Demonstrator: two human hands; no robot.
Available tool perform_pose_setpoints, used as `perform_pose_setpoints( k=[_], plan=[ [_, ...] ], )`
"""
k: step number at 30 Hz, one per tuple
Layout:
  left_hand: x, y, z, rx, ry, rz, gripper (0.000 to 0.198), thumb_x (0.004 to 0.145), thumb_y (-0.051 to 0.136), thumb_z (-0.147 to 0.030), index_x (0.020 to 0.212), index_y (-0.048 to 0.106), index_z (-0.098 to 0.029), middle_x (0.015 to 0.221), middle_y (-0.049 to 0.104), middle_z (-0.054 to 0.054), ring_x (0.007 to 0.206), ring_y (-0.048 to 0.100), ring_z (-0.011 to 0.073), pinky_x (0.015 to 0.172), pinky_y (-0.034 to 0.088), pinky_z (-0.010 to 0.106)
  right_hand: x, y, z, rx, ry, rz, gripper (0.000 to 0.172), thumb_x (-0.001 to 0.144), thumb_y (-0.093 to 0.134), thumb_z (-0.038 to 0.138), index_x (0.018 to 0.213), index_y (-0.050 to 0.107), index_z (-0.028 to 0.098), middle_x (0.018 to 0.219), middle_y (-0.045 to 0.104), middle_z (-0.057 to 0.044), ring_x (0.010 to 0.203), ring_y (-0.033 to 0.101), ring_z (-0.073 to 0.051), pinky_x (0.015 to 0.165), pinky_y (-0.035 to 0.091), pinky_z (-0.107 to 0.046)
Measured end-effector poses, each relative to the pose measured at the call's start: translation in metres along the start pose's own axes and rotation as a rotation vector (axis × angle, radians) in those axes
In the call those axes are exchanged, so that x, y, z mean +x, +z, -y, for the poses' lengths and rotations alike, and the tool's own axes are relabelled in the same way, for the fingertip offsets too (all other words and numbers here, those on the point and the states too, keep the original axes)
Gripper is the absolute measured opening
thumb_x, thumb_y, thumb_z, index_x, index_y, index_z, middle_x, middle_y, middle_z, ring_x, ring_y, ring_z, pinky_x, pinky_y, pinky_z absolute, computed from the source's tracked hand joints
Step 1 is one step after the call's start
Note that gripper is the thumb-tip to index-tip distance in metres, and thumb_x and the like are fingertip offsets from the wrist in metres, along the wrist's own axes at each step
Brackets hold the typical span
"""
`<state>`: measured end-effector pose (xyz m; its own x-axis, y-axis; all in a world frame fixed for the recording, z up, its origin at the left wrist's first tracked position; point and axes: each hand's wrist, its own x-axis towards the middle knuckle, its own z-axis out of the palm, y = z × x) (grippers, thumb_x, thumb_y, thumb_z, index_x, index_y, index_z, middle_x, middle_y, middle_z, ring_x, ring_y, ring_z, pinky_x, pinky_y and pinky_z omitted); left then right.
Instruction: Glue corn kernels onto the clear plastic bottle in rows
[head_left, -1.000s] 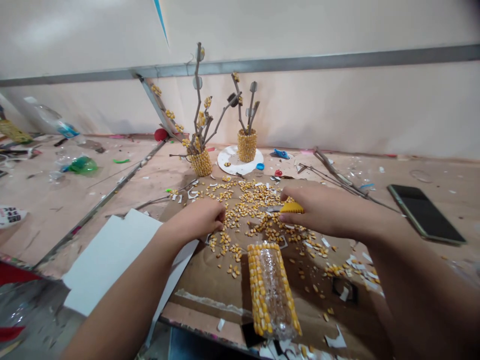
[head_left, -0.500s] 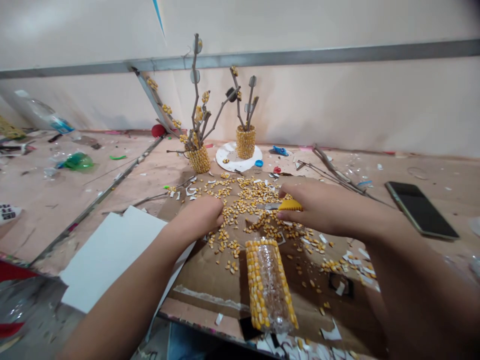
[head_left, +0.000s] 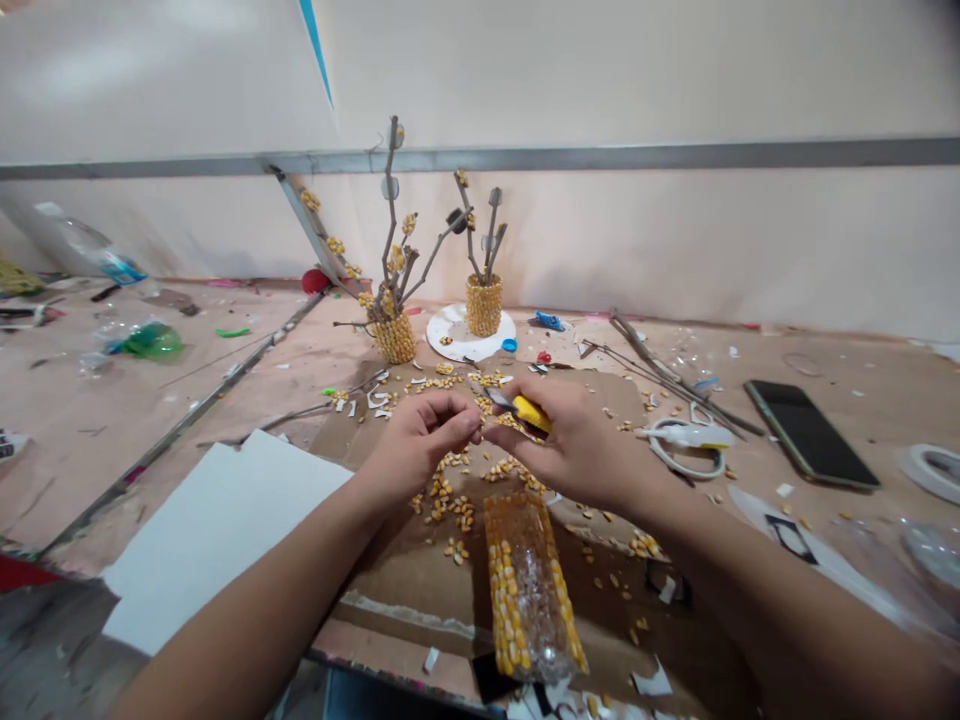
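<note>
In my right hand (head_left: 574,440) is a yellow utility knife (head_left: 532,414), its blade pointing left toward my other hand. My left hand (head_left: 431,435) is closed in a pinch at the fingertips; what sits between them is too small to make out. The two hands nearly meet above loose corn kernels (head_left: 450,505) scattered over a cardboard sheet (head_left: 405,570). Nearer to me lies a clear plastic bottle piece (head_left: 536,600), partly covered with rows of kernels.
Behind stand two kernel-covered pots with twigs, one pot (head_left: 391,338) on the table and another pot (head_left: 484,305) on a white disc (head_left: 442,335). White sheets (head_left: 232,530) lie left. A phone (head_left: 810,430), a glue gun (head_left: 690,436) and a tape roll (head_left: 937,470) lie right.
My right hand has moved left with the knife, bringing it up to my left hand. My left hand has turned, its fingers now pinched together. The glue gun has come into sight.
</note>
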<state>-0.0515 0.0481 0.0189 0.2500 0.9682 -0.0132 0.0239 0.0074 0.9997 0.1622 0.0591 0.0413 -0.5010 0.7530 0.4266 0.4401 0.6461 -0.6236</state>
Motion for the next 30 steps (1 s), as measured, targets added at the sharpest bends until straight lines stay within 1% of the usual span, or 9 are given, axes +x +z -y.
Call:
perform_pose_setpoints(
  k=[2,6,9,11,12,13,16,23,30],
  plan=[
    [0.000,0.004,0.001,-0.038,0.005,0.001,0.031,0.082,0.081,-0.044,0.078,0.072,-0.014,0.070,0.066,0.001,0.063,0.052,0.0112,0.060,0.037,0.023,-0.003,0.006,-0.001,0.017,-0.066,-0.048,0.003,0.094,0.064,0.021,0.094,0.064,0.018,0.079,0.067,-0.002,0.067,0.056,-0.015,0.064,0.041,-0.027],
    [-0.001,0.010,-0.004,-0.045,-0.016,-0.061,0.014,0.071,0.083,-0.025,0.078,0.076,-0.016,0.071,0.070,0.000,0.063,0.056,0.0115,0.062,0.040,0.023,-0.006,0.011,-0.003,-0.055,-0.142,-0.054,0.017,0.084,0.058,0.011,0.098,0.067,0.017,0.087,0.072,-0.006,0.075,0.062,-0.017,0.069,0.044,-0.029],
    [-0.001,0.011,-0.006,-0.038,0.005,-0.104,0.011,0.067,0.082,-0.018,0.077,0.077,-0.016,0.075,0.073,0.000,0.068,0.059,0.0125,0.065,0.043,0.024,-0.006,0.010,-0.002,-0.094,-0.136,-0.054,0.017,0.082,0.058,0.012,0.096,0.067,0.018,0.084,0.071,-0.004,0.072,0.061,-0.017,0.066,0.041,-0.029],
    [-0.001,0.010,-0.004,-0.076,0.036,-0.104,0.011,0.069,0.083,-0.020,0.075,0.075,-0.016,0.070,0.070,-0.001,0.064,0.056,0.0114,0.063,0.042,0.023,-0.005,0.009,-0.005,-0.127,-0.128,-0.080,0.004,0.087,0.061,0.019,0.091,0.063,0.019,0.079,0.068,-0.003,0.067,0.056,-0.016,0.063,0.038,-0.028],
    [-0.002,0.009,-0.002,-0.108,0.051,-0.100,0.012,0.071,0.084,-0.023,0.075,0.074,-0.016,0.067,0.068,-0.002,0.062,0.054,0.0106,0.061,0.040,0.023,-0.005,0.009,-0.007,-0.159,-0.131,-0.099,0.009,0.091,0.062,0.027,0.086,0.060,0.019,0.076,0.064,-0.003,0.065,0.053,-0.015,0.061,0.035,-0.029],
    [-0.002,0.008,-0.001,-0.142,0.062,-0.099,0.014,0.074,0.084,-0.026,0.075,0.074,-0.016,0.065,0.066,-0.002,0.060,0.052,0.0099,0.060,0.040,0.022,-0.004,0.009,-0.010,-0.198,-0.142,-0.122,0.022,0.094,0.062,0.037,0.081,0.056,0.020,0.072,0.059,-0.002,0.062,0.048,-0.015,0.059,0.032,-0.029],
    [-0.005,0.006,0.002,-0.218,0.074,-0.101,0.018,0.081,0.084,-0.033,0.079,0.074,-0.017,0.067,0.066,-0.002,0.060,0.052,0.0092,0.060,0.040,0.022,-0.004,0.012,-0.021,-0.309,-0.203,-0.176,0.047,0.101,0.049,0.060,0.072,0.045,0.023,0.065,0.048,0.000,0.057,0.038,-0.015,0.055,0.024,-0.031],
    [-0.012,0.011,-0.003,-0.306,0.081,-0.077,0.026,0.081,0.088,-0.040,0.081,0.076,-0.018,0.074,0.068,-0.002,0.063,0.053,0.0089,0.060,0.040,0.021,-0.008,0.020,-0.026,-0.417,-0.297,-0.255,0.058,0.106,0.039,0.066,0.067,0.044,0.023,0.061,0.047,0.001,0.053,0.033,-0.013,0.053,0.019,-0.030],
    [-0.014,0.012,0.000,-0.288,0.087,-0.063,0.032,0.078,0.091,-0.045,0.081,0.075,-0.017,0.069,0.063,-0.003,0.061,0.050,0.0088,0.059,0.039,0.021,-0.007,0.019,-0.024,-0.411,-0.270,-0.262,0.062,0.106,0.034,0.069,0.067,0.045,0.023,0.061,0.046,0.001,0.053,0.034,-0.013,0.053,0.021,-0.030]
  ],
)
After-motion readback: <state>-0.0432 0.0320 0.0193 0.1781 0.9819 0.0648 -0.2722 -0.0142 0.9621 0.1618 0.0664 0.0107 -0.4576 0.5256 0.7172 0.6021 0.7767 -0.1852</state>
